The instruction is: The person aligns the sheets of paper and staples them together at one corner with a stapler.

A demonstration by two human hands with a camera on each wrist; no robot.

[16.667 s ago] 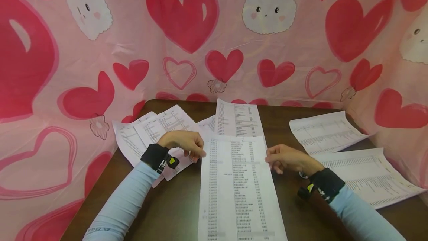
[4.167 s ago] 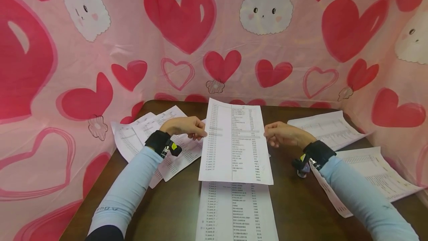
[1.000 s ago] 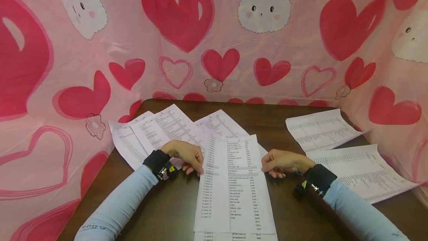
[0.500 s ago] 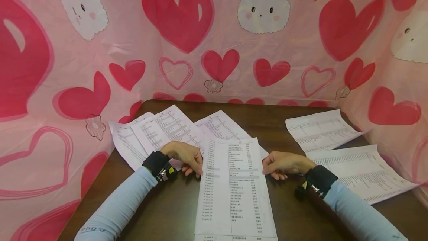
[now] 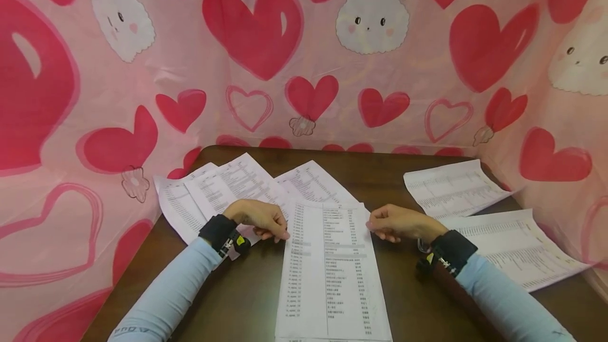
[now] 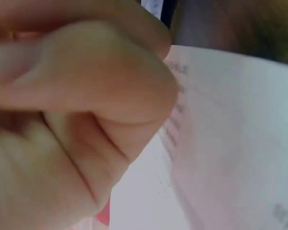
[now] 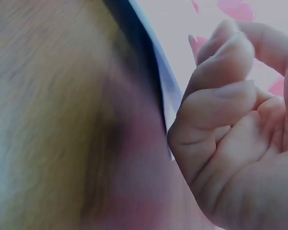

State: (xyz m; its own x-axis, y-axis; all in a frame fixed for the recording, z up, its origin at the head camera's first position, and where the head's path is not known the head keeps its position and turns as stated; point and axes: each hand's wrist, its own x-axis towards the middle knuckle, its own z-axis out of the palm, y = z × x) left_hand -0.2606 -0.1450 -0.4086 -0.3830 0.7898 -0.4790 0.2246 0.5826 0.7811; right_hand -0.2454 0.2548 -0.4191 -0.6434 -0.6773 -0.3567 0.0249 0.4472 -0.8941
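Note:
A printed sheet of paper point(image 5: 342, 284) with a few grey-banded rows lies in front of me at the middle of the dark table, over another sheet whose lower edge barely shows. At its left edge, my left hand point(image 5: 258, 218) pinches the paper between thumb and forefinger; the left wrist view has the fingertips right at the sheet's margin point(image 6: 235, 129). My right hand point(image 5: 404, 220) pinches the opposite edge, its other fingers curled. In the right wrist view, that hand point(image 7: 230, 124) is beside the thin paper edge point(image 7: 168, 91).
Several overlapping printed sheets point(image 5: 247, 183) fan out at the back left, and one more sheet point(image 5: 315, 181) lies behind the middle one. Two further sheets, a far one point(image 5: 451, 186) and a nearer one point(image 5: 518, 247), lie at the right. A pink heart-patterned curtain point(image 5: 323, 62) surrounds the table point(image 5: 228, 300).
Earlier a sheet without this banding was in front; then the banded sheet was held farther back and came down toward me over it. In the last second the hands barely moved.

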